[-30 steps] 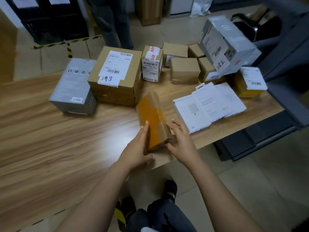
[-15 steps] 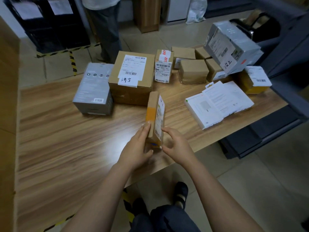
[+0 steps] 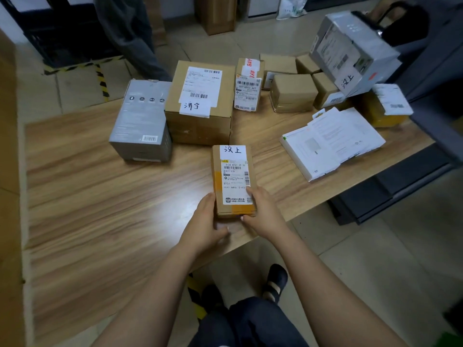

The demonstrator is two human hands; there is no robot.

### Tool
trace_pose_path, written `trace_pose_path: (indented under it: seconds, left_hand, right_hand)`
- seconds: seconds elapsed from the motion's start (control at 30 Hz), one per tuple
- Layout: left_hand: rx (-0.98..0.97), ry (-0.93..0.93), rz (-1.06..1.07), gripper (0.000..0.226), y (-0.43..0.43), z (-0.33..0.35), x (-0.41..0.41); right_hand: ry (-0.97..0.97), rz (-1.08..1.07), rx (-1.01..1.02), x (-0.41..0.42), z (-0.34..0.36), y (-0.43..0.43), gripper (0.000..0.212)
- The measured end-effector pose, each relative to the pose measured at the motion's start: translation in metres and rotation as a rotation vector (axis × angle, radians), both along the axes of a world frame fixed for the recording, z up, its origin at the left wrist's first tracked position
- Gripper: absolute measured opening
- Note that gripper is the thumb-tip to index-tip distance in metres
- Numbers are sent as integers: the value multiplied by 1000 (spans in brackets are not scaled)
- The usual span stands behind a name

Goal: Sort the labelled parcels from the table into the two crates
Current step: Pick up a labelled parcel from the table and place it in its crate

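Note:
A small flat cardboard parcel point(image 3: 234, 179) with orange tape, a shipping label and a handwritten white tag lies label-up near the front edge of the wooden table point(image 3: 100, 209). My left hand point(image 3: 204, 221) grips its near left corner and my right hand point(image 3: 263, 211) grips its near right corner. Behind it stand a larger labelled carton point(image 3: 200, 103) and a grey box point(image 3: 141, 121). No crate shows in this view.
Several more parcels crowd the table's far right: small brown boxes point(image 3: 293, 92), a grey-white box point(image 3: 350, 51) stacked at a tilt, flat white packages point(image 3: 330, 141), a yellow parcel point(image 3: 385, 108). A person's legs point(image 3: 130, 33) stand beyond the table. My feet show below the table edge.
The small parcel was turned in my hands from its orange back, through standing on edge, to lying label-up on the table. Both hands stayed at its near end.

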State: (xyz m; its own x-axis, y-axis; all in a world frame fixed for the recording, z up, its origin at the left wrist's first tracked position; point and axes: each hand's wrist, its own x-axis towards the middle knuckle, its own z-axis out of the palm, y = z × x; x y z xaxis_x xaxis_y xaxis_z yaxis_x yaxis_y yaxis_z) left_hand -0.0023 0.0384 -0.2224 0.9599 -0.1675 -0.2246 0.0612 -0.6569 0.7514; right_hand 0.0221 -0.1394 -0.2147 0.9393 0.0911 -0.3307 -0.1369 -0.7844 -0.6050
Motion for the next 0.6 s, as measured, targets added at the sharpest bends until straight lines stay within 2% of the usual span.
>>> trace_pose_path:
  seconds: [0.2, 0.43, 0.6]
  left_hand:
    - [70, 12, -10, 69, 3, -6, 0]
    - [265, -46, 53, 68, 25, -6, 1]
    - [359, -132, 85, 62, 37, -7, -3]
  right_hand:
    - [-9, -9, -24, 0, 1, -3, 84]
    - [-114, -60, -53, -7, 4, 9, 77]
    - [-60, -214, -110, -5, -2, 35, 104]
